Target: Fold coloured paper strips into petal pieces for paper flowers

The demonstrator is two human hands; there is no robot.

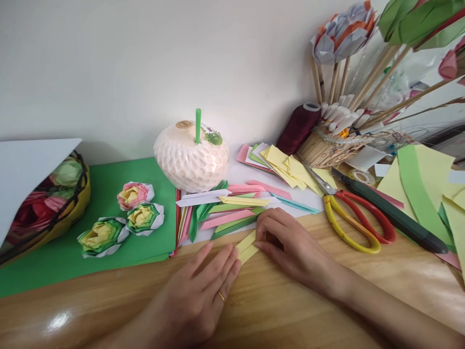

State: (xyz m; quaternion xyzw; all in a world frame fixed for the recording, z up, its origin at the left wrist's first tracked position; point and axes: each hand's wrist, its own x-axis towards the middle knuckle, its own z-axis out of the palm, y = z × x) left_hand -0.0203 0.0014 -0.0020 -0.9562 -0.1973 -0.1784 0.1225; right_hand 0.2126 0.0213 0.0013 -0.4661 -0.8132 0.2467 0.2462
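Note:
A yellow paper strip point(246, 249) with a crease line lies on the wooden table between my two hands. My left hand point(196, 286), with a ring on one finger, has its fingers stretched out and their tips resting on the strip's left part. At the strip's right end, my right hand point(286, 242) has its thumb and fingers curled together on the paper. Just beyond them is a pile of folded paper strips point(232, 213) in green, pink, white, yellow and blue. The strip's two ends are partly hidden under my fingers.
Left, three paper flowers point(140, 218) sit on green sheets point(109, 174) beside a yellow basket point(85, 189). A wrapped coconut point(192, 157) stands behind the strips. Scissors point(354, 218), a dark-handled cutter point(392, 213), a thread spool point(300, 128) and a woven holder point(319, 148) are right.

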